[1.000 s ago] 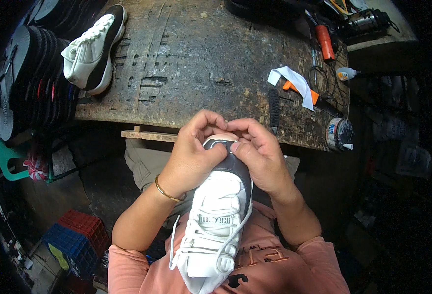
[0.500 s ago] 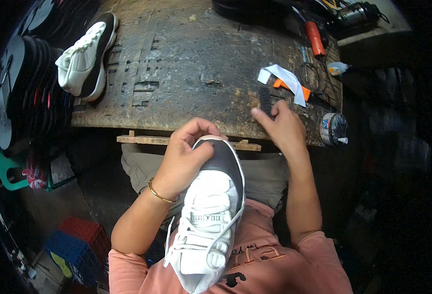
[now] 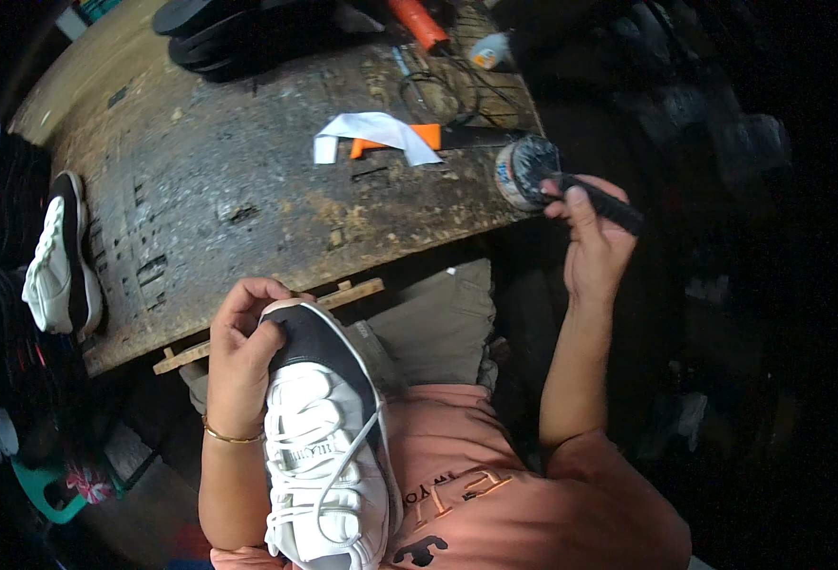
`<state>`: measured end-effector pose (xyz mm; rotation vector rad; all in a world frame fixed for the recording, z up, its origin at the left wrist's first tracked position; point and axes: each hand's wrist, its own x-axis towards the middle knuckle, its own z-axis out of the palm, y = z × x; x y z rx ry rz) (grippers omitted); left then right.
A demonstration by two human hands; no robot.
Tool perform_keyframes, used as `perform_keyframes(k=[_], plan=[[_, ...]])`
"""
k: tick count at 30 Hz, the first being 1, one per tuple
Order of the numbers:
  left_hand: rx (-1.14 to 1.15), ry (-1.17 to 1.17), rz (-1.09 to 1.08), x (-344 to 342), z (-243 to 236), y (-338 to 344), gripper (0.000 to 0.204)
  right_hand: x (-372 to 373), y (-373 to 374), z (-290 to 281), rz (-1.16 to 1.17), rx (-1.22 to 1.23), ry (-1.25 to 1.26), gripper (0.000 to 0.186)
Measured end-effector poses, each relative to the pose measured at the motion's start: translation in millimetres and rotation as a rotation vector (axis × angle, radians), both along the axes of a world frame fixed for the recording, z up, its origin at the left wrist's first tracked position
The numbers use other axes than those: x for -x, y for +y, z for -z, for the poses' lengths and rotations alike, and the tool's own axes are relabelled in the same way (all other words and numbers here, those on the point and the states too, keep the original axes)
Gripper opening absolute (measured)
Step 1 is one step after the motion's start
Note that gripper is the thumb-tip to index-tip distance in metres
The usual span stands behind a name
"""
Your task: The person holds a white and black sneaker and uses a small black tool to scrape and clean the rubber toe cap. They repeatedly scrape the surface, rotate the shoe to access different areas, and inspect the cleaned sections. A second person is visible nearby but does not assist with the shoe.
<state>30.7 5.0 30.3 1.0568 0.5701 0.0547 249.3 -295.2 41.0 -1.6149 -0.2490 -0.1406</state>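
My left hand [image 3: 244, 356] is closed on the toe of a white and black sneaker [image 3: 319, 418], its thumb on the black toe part. The sneaker lies along my front, toe toward the workbench, with loose white laces. At the bench's right edge, my right hand [image 3: 595, 233] is closed around a long black ridged object [image 3: 617, 211], too blurred to name further. Its fingertips are beside a tub [image 3: 523, 171] with a dark, smeared top; whether they touch it I cannot tell. Another white and black sneaker [image 3: 63, 256] stands at the bench's left side.
On the worn wooden bench [image 3: 248, 190] lie a white strip [image 3: 376, 128], an orange-handled tool [image 3: 424, 136] and a red-orange cylindrical tool [image 3: 417, 24]. A small white bottle [image 3: 488, 50] stands near the right edge. Dark soles [image 3: 219, 38] are piled at the back.
My right hand has picked up the black object from the bench and moved right to the tub. The view has turned right. My left hand still grips the sneaker's toe.
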Motion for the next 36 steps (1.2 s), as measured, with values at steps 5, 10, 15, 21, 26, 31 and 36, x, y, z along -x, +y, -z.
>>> perform_keyframes(k=[5,10,15,21,26,31,36], plan=[[-0.045,-0.029,0.036,-12,-3,-14,0.034,-14,-39,7,0.199,0.158,-0.067,0.024],[-0.062,-0.016,0.028,-13,-6,-23,0.036,-11,-47,12,0.207,0.248,-0.048,0.023],[-0.067,-0.035,0.028,-11,-5,-23,0.039,-12,-48,10,0.183,0.312,-0.045,0.019],[-0.093,-0.023,0.045,-8,-5,-22,0.037,-13,-46,9,0.152,0.380,-0.087,0.019],[-0.094,-0.041,0.030,-9,-7,-23,0.039,-14,-43,6,0.155,0.428,-0.080,0.018],[-0.064,-0.037,0.001,-10,-11,-25,0.040,-13,-45,5,0.156,0.430,-0.022,0.023],[0.043,-0.032,-0.012,-6,-9,-18,0.037,-7,-31,-7,0.263,0.360,-0.043,0.019]])
